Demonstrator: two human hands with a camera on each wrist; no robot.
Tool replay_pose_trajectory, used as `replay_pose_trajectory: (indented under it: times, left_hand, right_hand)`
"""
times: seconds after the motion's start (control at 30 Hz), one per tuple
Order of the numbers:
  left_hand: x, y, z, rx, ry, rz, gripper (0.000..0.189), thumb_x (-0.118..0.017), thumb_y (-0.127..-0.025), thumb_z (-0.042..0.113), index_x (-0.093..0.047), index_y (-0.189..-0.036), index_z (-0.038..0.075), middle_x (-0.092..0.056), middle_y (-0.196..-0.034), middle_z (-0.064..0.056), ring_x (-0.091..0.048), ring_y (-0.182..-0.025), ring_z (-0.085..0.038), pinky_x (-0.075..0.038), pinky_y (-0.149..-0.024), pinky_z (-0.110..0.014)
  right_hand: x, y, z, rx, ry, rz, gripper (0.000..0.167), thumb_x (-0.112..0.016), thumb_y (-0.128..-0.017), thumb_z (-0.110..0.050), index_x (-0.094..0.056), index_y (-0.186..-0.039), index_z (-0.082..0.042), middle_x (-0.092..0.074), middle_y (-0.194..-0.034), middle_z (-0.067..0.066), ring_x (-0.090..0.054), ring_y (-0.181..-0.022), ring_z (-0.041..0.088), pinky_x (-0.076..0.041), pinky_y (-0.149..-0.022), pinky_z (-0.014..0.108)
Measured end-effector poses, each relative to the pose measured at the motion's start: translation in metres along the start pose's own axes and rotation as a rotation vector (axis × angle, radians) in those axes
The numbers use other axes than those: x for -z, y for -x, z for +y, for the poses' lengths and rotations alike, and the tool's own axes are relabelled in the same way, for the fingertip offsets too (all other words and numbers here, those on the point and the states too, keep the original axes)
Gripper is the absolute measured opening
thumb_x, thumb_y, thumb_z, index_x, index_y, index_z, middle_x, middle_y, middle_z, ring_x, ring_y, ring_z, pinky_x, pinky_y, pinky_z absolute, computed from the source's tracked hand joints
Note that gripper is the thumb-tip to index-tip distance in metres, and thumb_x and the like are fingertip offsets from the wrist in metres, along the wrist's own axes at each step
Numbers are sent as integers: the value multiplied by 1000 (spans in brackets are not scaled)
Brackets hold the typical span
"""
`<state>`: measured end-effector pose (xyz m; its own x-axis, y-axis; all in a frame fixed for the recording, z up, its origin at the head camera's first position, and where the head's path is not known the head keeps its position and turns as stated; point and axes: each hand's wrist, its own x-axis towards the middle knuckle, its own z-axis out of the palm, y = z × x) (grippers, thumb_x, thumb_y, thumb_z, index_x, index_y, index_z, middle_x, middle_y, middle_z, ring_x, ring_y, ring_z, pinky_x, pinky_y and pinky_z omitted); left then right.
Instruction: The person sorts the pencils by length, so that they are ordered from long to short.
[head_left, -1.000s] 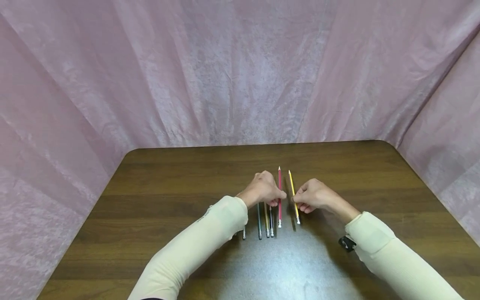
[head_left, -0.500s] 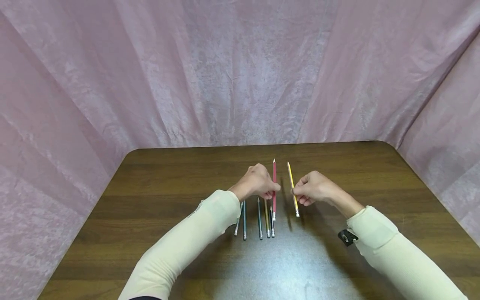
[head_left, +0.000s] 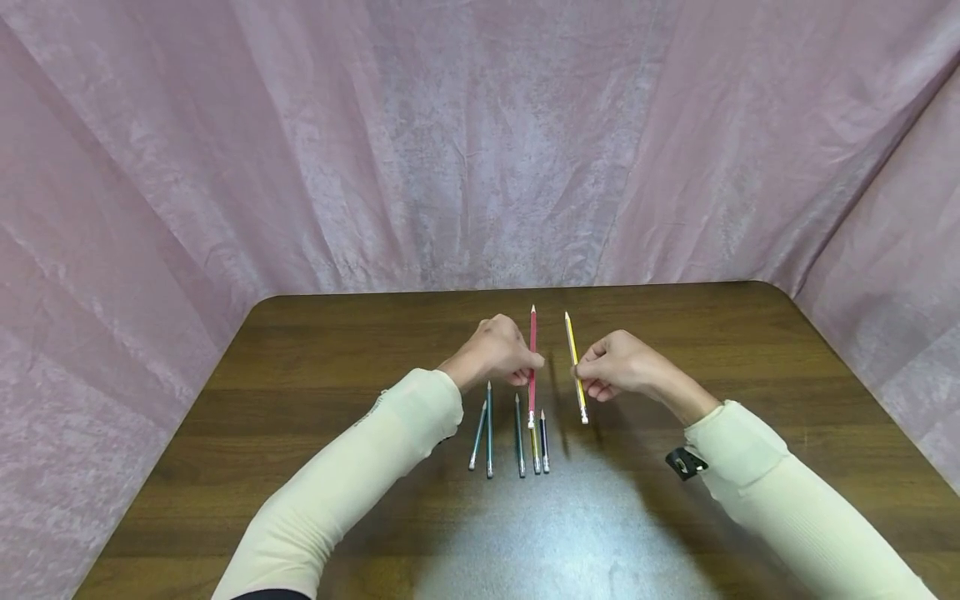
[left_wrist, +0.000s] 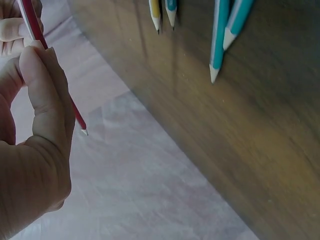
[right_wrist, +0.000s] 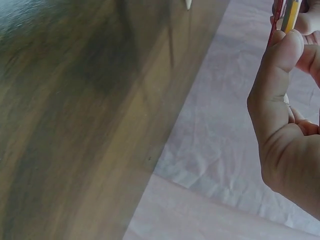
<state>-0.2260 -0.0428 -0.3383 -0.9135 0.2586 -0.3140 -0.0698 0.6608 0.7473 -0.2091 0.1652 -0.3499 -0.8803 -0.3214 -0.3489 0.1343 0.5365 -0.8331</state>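
Observation:
My left hand (head_left: 497,350) pinches a red pencil (head_left: 533,329) between thumb and fingers, its tip pointing away from me and its eraser end toward me. In the left wrist view the red pencil (left_wrist: 79,117) passes between the fingertips. To its right, my right hand (head_left: 618,365) pinches a yellow pencil (head_left: 572,340), also tip away. Both pencils are held above the table, apart from each other, their shadows falling on the wood. Beneath and nearer to me lie two teal pencils (head_left: 490,433) at the left, a dark green pencil (head_left: 519,437), a yellow-gold pencil (head_left: 536,454) and a dark blue pencil (head_left: 544,446).
The brown wooden table (head_left: 337,358) has rounded far corners. A pink velvety curtain (head_left: 465,150) hangs behind it and along both sides. A black device (head_left: 686,463) sits at the right wrist, by the cream sleeve (head_left: 738,450).
Both hands have risen and moved away from me and leftward, carrying the red and yellow pencils. The teal pencils at the left have come out from behind the left arm.

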Motion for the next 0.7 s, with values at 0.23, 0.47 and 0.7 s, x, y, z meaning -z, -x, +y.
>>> replay_pose_trajectory:
  times: [0.23,0.47,0.7]
  left_hand:
    - [12,4,-1,2,-29,9,17,-72,-89,11,-73,-74,4,-72,-66,-7,-73,-67,-23,-60,-67,-30]
    - [27,7,-6,-13,-57,15,16,-71,-88,11,-75,-76,2,-72,-67,-6,-74,-70,-22,-59,-70,-28]
    - [42,10,-14,-3,-32,44,15,-70,-89,9,-74,-75,2,-72,-70,-8,-74,-69,-22,-58,-60,-24]
  right_hand:
    - [-1,-3,-8,11,2,-2,17,-64,-92,-7,-65,-93,10,-64,-67,5,-62,-58,9,-58,-59,26]
    - [-5,-6,-14,8,-3,-3,20,-65,-92,-7,-65,-97,11,-65,-66,5,-62,-58,9,-58,-59,25]
    - [-10,-12,-21,19,-31,0,15,-63,-90,-6,-66,-92,9,-64,-66,5,-61,-57,9,-57,-58,25]
